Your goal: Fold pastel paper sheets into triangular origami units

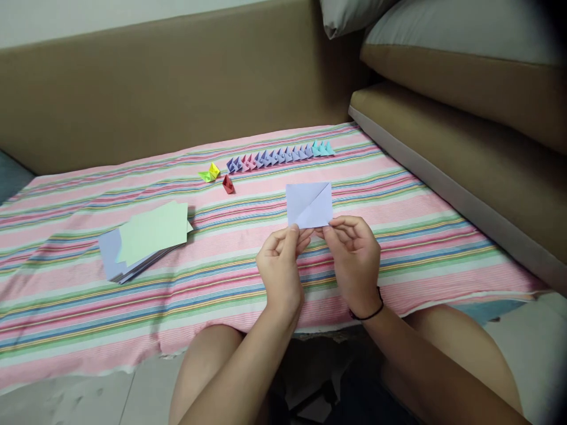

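Note:
A small lavender sheet of paper (309, 205) with a diagonal crease is held up before me. My left hand (281, 265) pinches its lower left corner between thumb and fingers. At the lower right corner, my right hand (354, 260) grips it in the same way and wears a dark cord on the wrist. Beyond the sheet, a row of small folded paper boats (274, 156) in purple, pink and turquoise runs along the cloth. A red folded piece (228, 184) and a yellow and green pair (210, 172) lie near its left end.
A stack of green and lavender paper sheets (153, 233) lies on the left of the striped cloth (212, 283). A tan sofa backrest (177, 88) rises behind, and thick cushions (465, 100) stand at the right.

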### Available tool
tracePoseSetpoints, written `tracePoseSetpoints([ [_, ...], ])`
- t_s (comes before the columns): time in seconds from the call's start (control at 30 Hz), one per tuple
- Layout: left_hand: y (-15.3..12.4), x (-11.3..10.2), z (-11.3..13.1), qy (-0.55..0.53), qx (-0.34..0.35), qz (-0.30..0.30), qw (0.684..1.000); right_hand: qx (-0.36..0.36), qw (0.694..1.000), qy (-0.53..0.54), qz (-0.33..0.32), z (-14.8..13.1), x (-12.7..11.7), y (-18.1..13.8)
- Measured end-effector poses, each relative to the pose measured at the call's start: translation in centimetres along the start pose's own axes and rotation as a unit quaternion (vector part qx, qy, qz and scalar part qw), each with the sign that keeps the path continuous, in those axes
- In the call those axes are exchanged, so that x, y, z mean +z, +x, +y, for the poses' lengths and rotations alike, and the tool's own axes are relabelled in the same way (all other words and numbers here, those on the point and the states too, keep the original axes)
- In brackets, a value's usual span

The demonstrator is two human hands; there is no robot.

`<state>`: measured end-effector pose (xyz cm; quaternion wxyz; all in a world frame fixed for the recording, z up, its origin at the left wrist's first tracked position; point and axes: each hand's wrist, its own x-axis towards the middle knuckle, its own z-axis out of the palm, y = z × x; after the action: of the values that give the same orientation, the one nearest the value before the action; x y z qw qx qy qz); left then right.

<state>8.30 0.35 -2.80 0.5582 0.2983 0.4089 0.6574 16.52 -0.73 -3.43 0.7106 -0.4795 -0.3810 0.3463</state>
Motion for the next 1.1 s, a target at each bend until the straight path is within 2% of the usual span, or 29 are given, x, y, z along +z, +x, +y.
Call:
tracePoseSetpoints([
  [0.4,0.1,0.1,0.2,-0.006,0.004,0.013,1.0,-0.007,1.0,0.016,-0.004,-0.4,-0.2,-0.3],
  [0.5,0.2,-0.1,0.3,0.019,0.018,0.015,1.0,0.024,0.999,0.029,-0.034,-0.4,-0.3,0.0],
  [0.63,0.3,-0.3,0.7,0.09,0.04,-0.008,0.995,0.096,0.989,0.027,-0.112,-0.1,-0.8,0.8],
  [0.9,1.1,-0.8,0.9,0.119,0.048,-0.022,0.991,0.174,0.969,0.015,-0.176,0.1,-2.2,1.8],
  [1.1,1.3,-0.8,1.1,0.121,0.041,-0.03,0.991,0.161,0.973,0.026,-0.16,-0.1,-2.0,1.8],
])
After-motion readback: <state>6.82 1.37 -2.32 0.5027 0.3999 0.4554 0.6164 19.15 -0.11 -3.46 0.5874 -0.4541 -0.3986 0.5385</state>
